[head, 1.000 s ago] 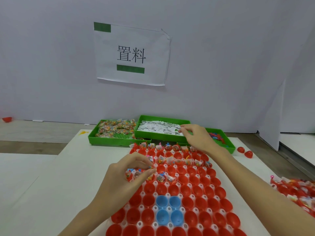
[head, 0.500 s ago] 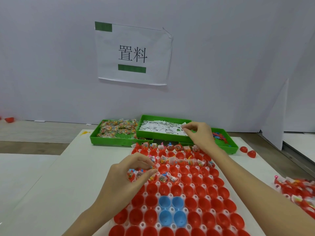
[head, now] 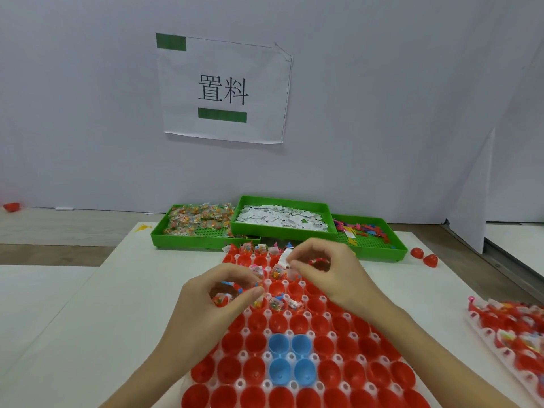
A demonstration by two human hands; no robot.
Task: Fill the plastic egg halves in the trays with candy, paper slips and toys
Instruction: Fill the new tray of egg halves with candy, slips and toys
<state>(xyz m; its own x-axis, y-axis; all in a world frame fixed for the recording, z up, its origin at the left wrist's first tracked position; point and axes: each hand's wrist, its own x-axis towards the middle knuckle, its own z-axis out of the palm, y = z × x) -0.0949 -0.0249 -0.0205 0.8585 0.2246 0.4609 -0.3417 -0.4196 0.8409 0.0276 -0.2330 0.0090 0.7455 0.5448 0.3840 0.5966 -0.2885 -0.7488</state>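
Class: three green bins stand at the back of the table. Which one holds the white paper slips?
The middle bin: it holds white slips, while the left bin holds candy packets and the right bin coloured toys.

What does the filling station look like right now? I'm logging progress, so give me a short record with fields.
left hand: pinches small candy pieces over the egg tray
right hand: pinches a paper slip above the far rows
filled halves: far rows only
empty halves: near rows, red, with four blue halves
supply trays: candy, slips, toys

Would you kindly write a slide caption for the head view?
Right hand pinches a paper slip over the egg tray; left hand holds candy.
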